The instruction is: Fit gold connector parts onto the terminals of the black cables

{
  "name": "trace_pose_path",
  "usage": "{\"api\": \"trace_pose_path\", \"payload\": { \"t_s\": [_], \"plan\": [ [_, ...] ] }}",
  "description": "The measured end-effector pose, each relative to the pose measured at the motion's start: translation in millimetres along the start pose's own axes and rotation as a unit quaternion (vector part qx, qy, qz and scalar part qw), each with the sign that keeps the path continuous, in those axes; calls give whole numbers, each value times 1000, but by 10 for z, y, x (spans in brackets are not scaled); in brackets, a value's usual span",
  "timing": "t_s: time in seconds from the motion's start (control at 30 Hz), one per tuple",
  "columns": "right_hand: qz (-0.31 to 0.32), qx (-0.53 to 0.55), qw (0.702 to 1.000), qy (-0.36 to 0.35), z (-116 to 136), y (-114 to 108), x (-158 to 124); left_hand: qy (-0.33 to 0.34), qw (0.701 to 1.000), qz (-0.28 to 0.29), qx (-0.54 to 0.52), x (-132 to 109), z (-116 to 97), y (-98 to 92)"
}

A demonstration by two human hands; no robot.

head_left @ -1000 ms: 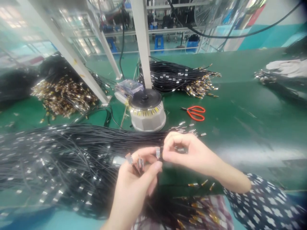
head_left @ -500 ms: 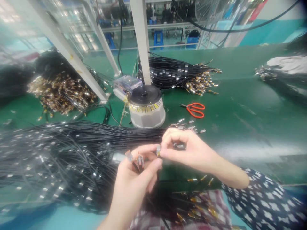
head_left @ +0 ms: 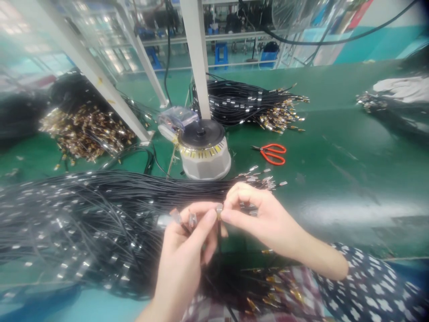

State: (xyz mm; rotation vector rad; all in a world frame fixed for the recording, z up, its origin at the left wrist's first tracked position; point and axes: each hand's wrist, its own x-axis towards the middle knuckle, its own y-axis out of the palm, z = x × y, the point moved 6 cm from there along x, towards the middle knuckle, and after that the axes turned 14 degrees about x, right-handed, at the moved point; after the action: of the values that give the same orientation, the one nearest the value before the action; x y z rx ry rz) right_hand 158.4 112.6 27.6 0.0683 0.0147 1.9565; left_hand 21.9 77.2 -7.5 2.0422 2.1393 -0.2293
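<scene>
In the head view, my left hand [head_left: 182, 255] is closed around black cables whose silver cable ends [head_left: 192, 219] stick up between thumb and forefinger. Its thumb and forefinger meet at a small silver connector [head_left: 219, 209] on a cable hanging down. My right hand [head_left: 263, 212] pinches that same connector from the right with thumb and fingertips. Behind the hands lies a long black cable bundle [head_left: 110, 190], its silver ends [head_left: 264, 179] pointing right. More cables with gold-coloured ends [head_left: 273, 297] rest on a checked cloth below my hands.
A round white tape dispenser [head_left: 206, 161] stands beyond the bundle, with red-handled scissors [head_left: 275, 154] to its right. Other cable bundles lie at the back [head_left: 234, 105] and left [head_left: 87, 129]. White posts [head_left: 196, 53] rise from the green table [head_left: 335, 156]. Gloves [head_left: 402, 89] lie far right.
My left thumb has moved up and right to the connector. My right hand has shifted slightly left and down, still pinching it.
</scene>
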Motion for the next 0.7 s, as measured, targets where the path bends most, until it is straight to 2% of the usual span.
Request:
{"api": "trace_pose_path", "payload": {
  "t_s": [0.2,0.43,0.7],
  "plan": [
    [-22,-20,999,-29,-7,-14,-14,-86,996,27,-16,-15,108,-8],
    [-29,56,998,29,-166,-49,8,-80,996,2,-29,3,107,-47],
    [-34,49,998,3,-98,-3,-9,-79,996,2,-50,-8,103,-53]
  ]
}}
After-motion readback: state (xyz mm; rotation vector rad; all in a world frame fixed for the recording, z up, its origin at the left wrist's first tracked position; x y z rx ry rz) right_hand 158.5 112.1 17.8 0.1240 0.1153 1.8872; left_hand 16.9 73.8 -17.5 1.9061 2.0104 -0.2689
